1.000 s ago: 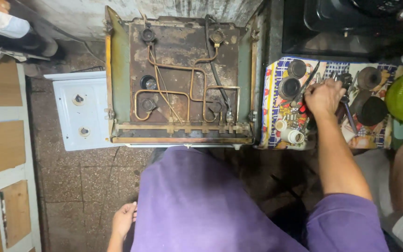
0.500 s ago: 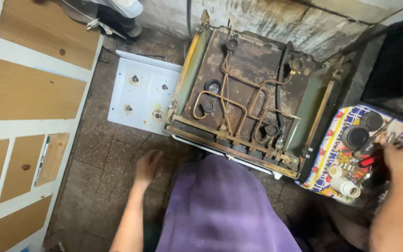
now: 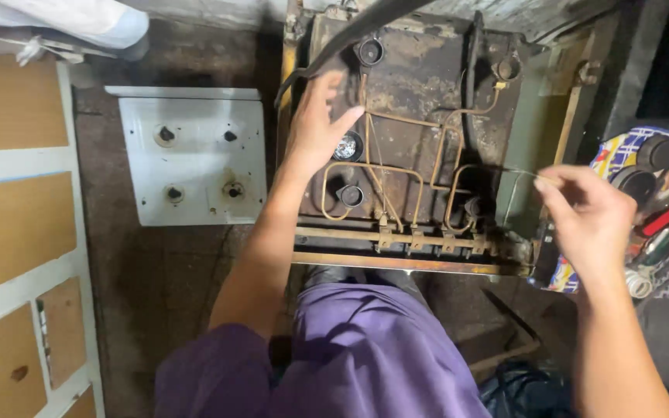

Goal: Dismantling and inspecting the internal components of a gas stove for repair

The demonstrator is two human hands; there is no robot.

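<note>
A rusty gas stove body (image 3: 420,93) with its top removed lies on the floor, its copper gas pipes (image 3: 385,166) and burner jets exposed. My left hand (image 3: 315,124) rests flat on the stove's left side, fingers spread, near a black hose (image 3: 334,46). My right hand (image 3: 586,213) hovers at the stove's right edge, pinching a thin wire (image 3: 516,174) between thumb and fingers.
The white stove top plate (image 3: 195,159) with several holes lies on the floor to the left. A patterned tray (image 3: 644,147) with burner caps, a red-handled tool and other small parts sits at the right. Wooden panels (image 3: 9,224) line the left. My purple trousers fill the foreground.
The view swung back over the stove. My left hand rose from the floor onto the stove. My right hand left the tray and came toward the stove with a thin wire.
</note>
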